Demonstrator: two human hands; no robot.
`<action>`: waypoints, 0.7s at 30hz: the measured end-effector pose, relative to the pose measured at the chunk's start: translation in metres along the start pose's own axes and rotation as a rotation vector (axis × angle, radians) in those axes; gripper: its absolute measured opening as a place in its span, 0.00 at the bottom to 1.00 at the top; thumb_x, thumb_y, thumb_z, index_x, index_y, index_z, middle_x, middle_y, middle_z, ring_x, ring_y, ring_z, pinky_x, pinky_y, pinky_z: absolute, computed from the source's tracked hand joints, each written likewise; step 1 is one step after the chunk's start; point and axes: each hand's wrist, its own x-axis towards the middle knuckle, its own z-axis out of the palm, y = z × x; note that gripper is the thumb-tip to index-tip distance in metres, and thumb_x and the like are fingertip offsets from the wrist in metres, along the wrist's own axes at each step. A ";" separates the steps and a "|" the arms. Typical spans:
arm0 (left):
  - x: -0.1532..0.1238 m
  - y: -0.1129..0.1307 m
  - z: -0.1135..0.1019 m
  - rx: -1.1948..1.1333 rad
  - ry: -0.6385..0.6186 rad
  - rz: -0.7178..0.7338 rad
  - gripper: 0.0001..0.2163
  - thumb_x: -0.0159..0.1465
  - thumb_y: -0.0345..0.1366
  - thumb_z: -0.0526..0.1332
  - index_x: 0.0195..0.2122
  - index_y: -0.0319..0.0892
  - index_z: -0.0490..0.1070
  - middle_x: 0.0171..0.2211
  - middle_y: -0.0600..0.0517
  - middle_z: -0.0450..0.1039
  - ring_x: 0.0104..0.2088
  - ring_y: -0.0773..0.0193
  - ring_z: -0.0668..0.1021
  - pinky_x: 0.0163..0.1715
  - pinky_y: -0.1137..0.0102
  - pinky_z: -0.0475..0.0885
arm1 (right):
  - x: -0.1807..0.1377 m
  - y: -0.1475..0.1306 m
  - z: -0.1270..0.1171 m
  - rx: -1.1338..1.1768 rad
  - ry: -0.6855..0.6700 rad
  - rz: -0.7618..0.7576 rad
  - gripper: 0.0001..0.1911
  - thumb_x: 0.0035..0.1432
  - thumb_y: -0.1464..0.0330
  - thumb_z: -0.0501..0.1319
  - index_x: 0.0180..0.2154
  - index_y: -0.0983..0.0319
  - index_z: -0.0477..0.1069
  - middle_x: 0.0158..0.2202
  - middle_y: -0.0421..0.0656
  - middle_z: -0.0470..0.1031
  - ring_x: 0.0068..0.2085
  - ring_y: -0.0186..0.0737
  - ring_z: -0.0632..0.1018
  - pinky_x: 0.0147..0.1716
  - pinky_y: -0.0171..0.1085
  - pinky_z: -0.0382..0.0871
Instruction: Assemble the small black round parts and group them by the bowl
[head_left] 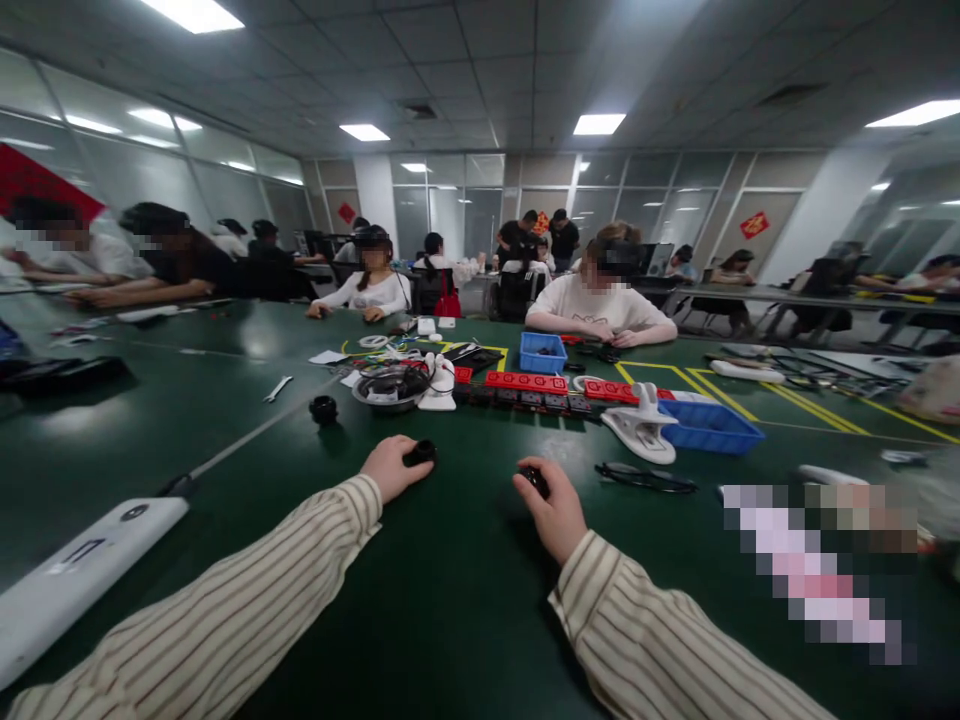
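Observation:
My left hand (391, 468) is closed round a small black cylindrical part (420, 454) whose open end faces away from me. Opposite it, my right hand (555, 508) grips a rounded black part (535, 480) between thumb and fingers; most of that piece is hidden. The two hands are apart, low over the green table (450, 610). Beyond my left hand stands another black round part (324, 410), touched by neither hand. A pair of glasses (646, 478) lies to the right of my right hand.
Red and black power strips (526, 382) lie across the middle, beside a metal bowl (388, 404) of cables. A blue bin (709, 426) and white clamp-like base (643, 428) stand right. A white lamp-like bar (82, 570) lies left, a wrench (278, 389) farther back. People sit opposite.

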 end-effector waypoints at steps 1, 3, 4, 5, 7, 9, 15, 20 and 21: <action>0.001 -0.014 -0.004 -0.006 0.003 -0.068 0.18 0.53 0.46 0.57 0.39 0.40 0.72 0.38 0.47 0.72 0.40 0.56 0.73 0.42 0.67 0.66 | 0.000 0.002 0.001 0.008 0.006 0.014 0.14 0.51 0.59 0.57 0.36 0.62 0.67 0.36 0.45 0.69 0.39 0.42 0.70 0.40 0.41 0.64; 0.003 -0.041 -0.012 -0.017 0.041 -0.231 0.22 0.53 0.47 0.58 0.46 0.41 0.68 0.39 0.48 0.73 0.40 0.58 0.74 0.40 0.68 0.68 | 0.000 0.005 0.003 0.029 0.020 0.055 0.15 0.48 0.59 0.59 0.36 0.61 0.65 0.33 0.43 0.69 0.36 0.41 0.71 0.36 0.40 0.65; 0.003 -0.052 -0.016 -0.016 0.073 -0.307 0.25 0.52 0.47 0.58 0.49 0.42 0.65 0.39 0.49 0.73 0.38 0.58 0.75 0.38 0.69 0.68 | 0.000 0.006 0.004 0.042 0.023 0.079 0.16 0.47 0.58 0.60 0.35 0.61 0.64 0.32 0.43 0.68 0.34 0.41 0.70 0.34 0.40 0.65; 0.003 -0.062 -0.020 0.000 0.079 -0.353 0.26 0.52 0.49 0.58 0.50 0.43 0.64 0.38 0.49 0.73 0.38 0.58 0.75 0.37 0.69 0.69 | -0.001 0.007 0.005 0.051 0.024 0.102 0.17 0.45 0.58 0.61 0.35 0.61 0.63 0.31 0.42 0.68 0.32 0.40 0.70 0.32 0.39 0.65; 0.003 -0.078 -0.027 0.069 0.089 -0.399 0.25 0.52 0.53 0.56 0.48 0.44 0.66 0.37 0.49 0.74 0.39 0.56 0.75 0.37 0.67 0.69 | -0.001 0.006 0.005 0.063 0.016 0.133 0.18 0.44 0.58 0.62 0.34 0.61 0.61 0.30 0.41 0.67 0.31 0.39 0.70 0.32 0.39 0.65; 0.004 -0.087 -0.033 0.169 0.115 -0.426 0.27 0.52 0.56 0.53 0.47 0.43 0.66 0.40 0.45 0.73 0.41 0.52 0.74 0.38 0.64 0.68 | -0.002 0.002 0.004 0.063 0.002 0.142 0.19 0.43 0.59 0.63 0.35 0.61 0.60 0.32 0.41 0.68 0.33 0.39 0.70 0.34 0.39 0.65; 0.008 -0.090 -0.042 0.237 0.282 -0.504 0.31 0.53 0.52 0.55 0.53 0.37 0.57 0.35 0.43 0.72 0.38 0.49 0.74 0.35 0.62 0.68 | -0.004 -0.006 0.002 0.079 -0.111 0.129 0.22 0.44 0.62 0.62 0.41 0.61 0.60 0.36 0.42 0.69 0.36 0.40 0.71 0.38 0.41 0.65; -0.008 -0.032 -0.031 0.144 0.323 -0.048 0.26 0.57 0.49 0.53 0.52 0.36 0.58 0.32 0.47 0.70 0.36 0.55 0.73 0.39 0.62 0.66 | -0.005 -0.004 0.005 0.119 -0.131 0.095 0.20 0.46 0.66 0.61 0.42 0.60 0.59 0.38 0.43 0.69 0.40 0.40 0.72 0.44 0.43 0.64; -0.014 -0.011 -0.024 0.090 0.241 0.114 0.25 0.58 0.48 0.52 0.51 0.38 0.59 0.36 0.47 0.70 0.39 0.55 0.72 0.42 0.61 0.65 | -0.005 -0.003 0.006 0.142 -0.142 0.095 0.20 0.46 0.67 0.61 0.42 0.60 0.59 0.38 0.42 0.69 0.40 0.39 0.72 0.44 0.42 0.65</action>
